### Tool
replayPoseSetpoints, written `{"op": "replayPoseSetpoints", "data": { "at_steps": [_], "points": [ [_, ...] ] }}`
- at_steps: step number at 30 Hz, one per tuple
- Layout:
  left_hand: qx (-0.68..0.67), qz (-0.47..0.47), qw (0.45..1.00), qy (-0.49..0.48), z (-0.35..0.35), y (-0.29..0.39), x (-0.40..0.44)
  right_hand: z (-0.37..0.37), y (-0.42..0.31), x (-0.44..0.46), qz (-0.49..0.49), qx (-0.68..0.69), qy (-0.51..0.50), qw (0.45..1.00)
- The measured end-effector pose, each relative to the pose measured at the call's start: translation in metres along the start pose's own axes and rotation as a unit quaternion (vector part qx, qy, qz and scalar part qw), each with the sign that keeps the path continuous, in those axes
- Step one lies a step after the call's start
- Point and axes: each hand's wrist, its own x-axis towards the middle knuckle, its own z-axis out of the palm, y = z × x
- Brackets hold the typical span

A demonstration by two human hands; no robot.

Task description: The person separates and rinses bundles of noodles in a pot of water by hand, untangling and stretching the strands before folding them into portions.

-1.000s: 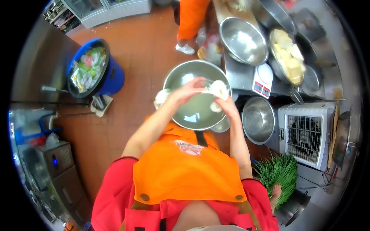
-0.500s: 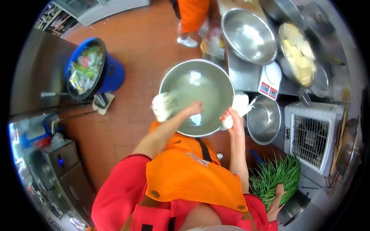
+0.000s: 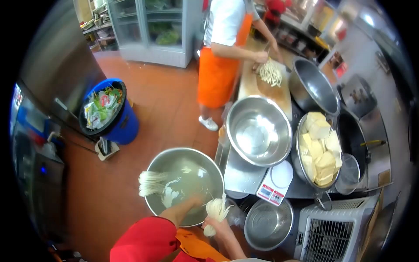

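Observation:
A large steel basin point(image 3: 187, 162) of cloudy water stands low in front of me. My left hand point(image 3: 197, 201) reaches into the basin near its right side; its fingers are smeared by motion. In my right hand point(image 3: 214, 223) is a bundle of white noodles point(image 3: 217, 210), gripped round its lower part at the basin's right rim. The bundle's loose strands fan out upward. Another bundle of white noodles point(image 3: 150, 183) hangs over the left rim, its inner ends in the water.
Right of the basin are a steel bowl point(image 3: 238, 131), a white scale point(image 3: 276, 181), tofu blocks point(image 3: 323, 153) and a colander point(image 3: 269, 225). A co-worker point(image 3: 218, 74) handles pale strips at a cutting board point(image 3: 279, 98). A blue bin point(image 3: 126, 124) stands left.
My view has tilted up and right, so the basin sits lower and further left. The co-worker and cutting board have come into sight. The right hand still holds its bundle.

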Motion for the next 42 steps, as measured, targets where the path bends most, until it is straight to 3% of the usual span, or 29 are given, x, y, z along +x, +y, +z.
{"op": "replayPoseSetpoints", "data": {
  "at_steps": [3, 10, 16, 17, 18, 20, 21, 22, 24, 29, 33, 36, 38, 42],
  "points": [
    [-0.002, -0.033, 0.993, 0.112, 0.018, -0.006, -0.004, -0.01, -0.002, 0.004, -0.018, -0.012, -0.03, 0.999],
    [-0.002, 0.004, 1.0, -0.023, 0.014, -0.023, -0.038, -0.007, -0.013, 0.005, -0.016, -0.007, -0.02, 1.0],
    [0.0, 0.135, 0.986, -0.094, -0.031, -0.024, -0.061, 0.001, -0.02, 0.012, -0.065, -0.031, 0.024, 0.997],
    [-0.076, 0.115, 0.975, -0.176, -0.05, -0.016, -0.064, 0.004, -0.021, 0.013, -0.074, -0.054, 0.044, 0.995],
    [-0.187, 0.181, 0.956, -0.134, -0.068, -0.011, -0.088, 0.021, -0.03, 0.009, -0.09, -0.045, 0.068, 0.993],
    [0.005, 0.143, 0.96, -0.242, -0.099, 0.01, -0.091, 0.016, -0.032, 0.006, -0.112, 0.007, 0.059, 0.992],
    [-0.047, 0.083, 0.986, -0.137, -0.132, 0.04, -0.131, 0.014, -0.03, 0.006, -0.131, -0.007, 0.069, 0.989],
    [-0.102, 0.062, 0.986, -0.12, -0.15, 0.049, -0.15, 0.012, -0.03, 0.008, -0.127, 0.015, 0.085, 0.988],
    [-0.143, 0.095, 0.985, -0.003, -0.166, 0.051, -0.175, 0.008, -0.026, 0.011, -0.128, 0.037, 0.106, 0.985],
    [-0.259, 0.061, 0.964, -0.014, -0.227, 0.089, -0.232, 0.017, -0.028, 0.025, -0.135, -0.034, 0.121, 0.983],
    [-0.371, 0.076, 0.925, -0.037, -0.228, 0.089, -0.234, 0.033, -0.02, 0.048, -0.125, -0.035, 0.031, 0.991],
    [-0.499, 0.058, 0.865, -0.017, -0.235, 0.111, -0.25, 0.049, -0.01, 0.066, -0.09, -0.052, -0.023, 0.994],
    [-0.496, 0.089, 0.864, -0.012, -0.238, 0.107, -0.248, 0.053, 0.0, 0.074, -0.045, -0.053, -0.034, 0.997],
    [-0.521, 0.089, 0.848, 0.032, -0.242, 0.101, -0.249, 0.055, 0.007, 0.068, -0.079, -0.068, -0.039, 0.994]
  ]
}}
